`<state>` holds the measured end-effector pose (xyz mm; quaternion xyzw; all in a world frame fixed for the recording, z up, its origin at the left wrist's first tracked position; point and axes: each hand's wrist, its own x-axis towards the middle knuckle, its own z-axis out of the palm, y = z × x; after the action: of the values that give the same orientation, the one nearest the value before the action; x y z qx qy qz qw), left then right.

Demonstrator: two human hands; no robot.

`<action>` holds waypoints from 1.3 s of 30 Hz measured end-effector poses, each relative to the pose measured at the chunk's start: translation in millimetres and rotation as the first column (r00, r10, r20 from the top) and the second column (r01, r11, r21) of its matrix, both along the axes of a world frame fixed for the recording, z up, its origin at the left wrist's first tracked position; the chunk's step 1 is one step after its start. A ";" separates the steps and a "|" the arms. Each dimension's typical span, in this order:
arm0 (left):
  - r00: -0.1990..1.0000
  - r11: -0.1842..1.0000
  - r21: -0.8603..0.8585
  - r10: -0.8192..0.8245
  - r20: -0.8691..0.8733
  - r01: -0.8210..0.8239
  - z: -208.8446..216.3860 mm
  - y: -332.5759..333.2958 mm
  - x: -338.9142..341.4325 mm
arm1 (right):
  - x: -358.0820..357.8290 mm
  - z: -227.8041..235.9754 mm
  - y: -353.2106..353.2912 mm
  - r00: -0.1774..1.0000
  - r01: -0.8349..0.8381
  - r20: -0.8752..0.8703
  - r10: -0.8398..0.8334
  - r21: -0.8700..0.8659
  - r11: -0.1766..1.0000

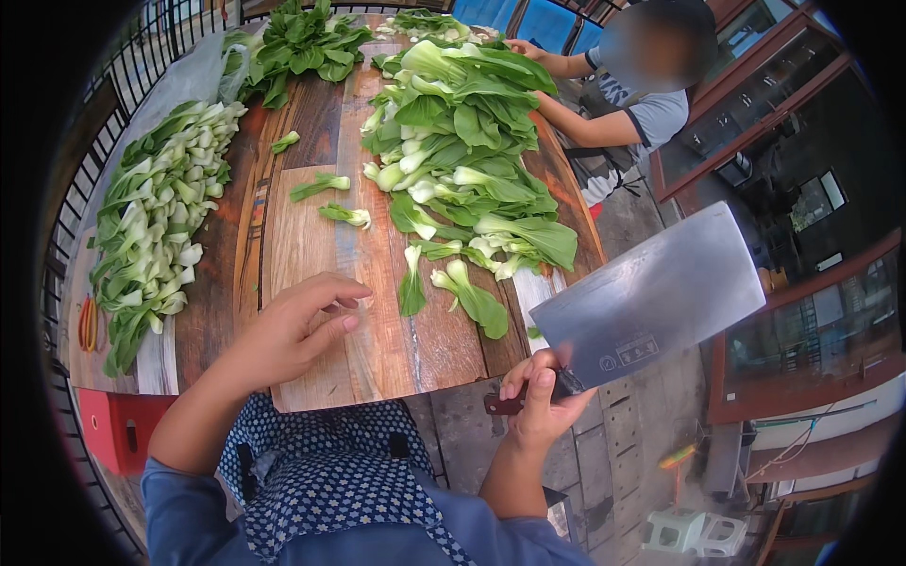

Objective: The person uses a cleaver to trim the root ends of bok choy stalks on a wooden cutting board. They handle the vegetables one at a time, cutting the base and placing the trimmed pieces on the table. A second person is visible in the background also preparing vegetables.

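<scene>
My right hand [545, 407] grips a cleaver [656, 297] by its dark handle, with the broad blade tilted up beyond the table's right front edge. Over the front of a wooden board [302, 222], my left hand [307, 325] hovers with loosely bent fingers and thumb apart, holding nothing. Several loose bok choy lie ahead of it, including a small one [411, 283] and a larger one [479, 304]. A big heap of whole bok choy [472, 132] spreads along the right side. On the left is a long pile of bok choy [170, 208] with pale stems showing.
Across the wooden table's [231, 316] far right corner sits a person [623, 118], hands near the heap. More leafy greens [311, 42] lie beside a clear plastic bag [193, 71] at the far left. A red stool [118, 429] stands below left; pale plastic stools [675, 530] are lower right.
</scene>
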<state>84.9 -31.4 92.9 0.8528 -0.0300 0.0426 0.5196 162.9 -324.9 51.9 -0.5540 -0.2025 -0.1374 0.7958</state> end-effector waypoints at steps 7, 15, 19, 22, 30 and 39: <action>0.931 0.934 0.351 -0.178 0.319 0.059 -20.1 -38.9 79.3 | 4.3 -1.4 -11.4 0.943 0.268 -0.217 -0.254 0.040 0.963; 0.861 0.699 0.715 -0.372 0.348 0.013 -55.8 -65.6 139.3 | -9.3 -19.5 -22.7 0.927 0.264 -0.266 -0.264 -0.038 0.964; 0.866 0.671 0.741 -0.354 0.353 -0.027 -55.4 -73.9 144.9 | -11.2 -21.6 -26.0 0.925 0.252 -0.281 -0.256 -0.051 0.966; 0.875 0.690 0.722 -0.315 0.368 -0.055 -47.8 -69.0 139.5 | -8.1 -27.4 -26.5 0.925 0.252 -0.274 -0.263 -0.078 0.965; 0.723 0.850 0.436 -0.101 0.683 -0.294 -3.6 -6.9 33.4 | -10.2 -13.6 -41.8 0.985 0.112 -0.098 -0.139 -0.240 0.964; 0.863 0.785 0.483 0.125 0.489 -0.387 -64.3 17.6 -67.0 | -4.6 52.4 -30.4 0.946 -0.188 0.053 0.320 -0.714 0.675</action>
<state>18.0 -13.8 28.7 0.9322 -0.0364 0.2916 0.2115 158.3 -355.3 104.3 -0.7656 -0.3827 0.0143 0.5168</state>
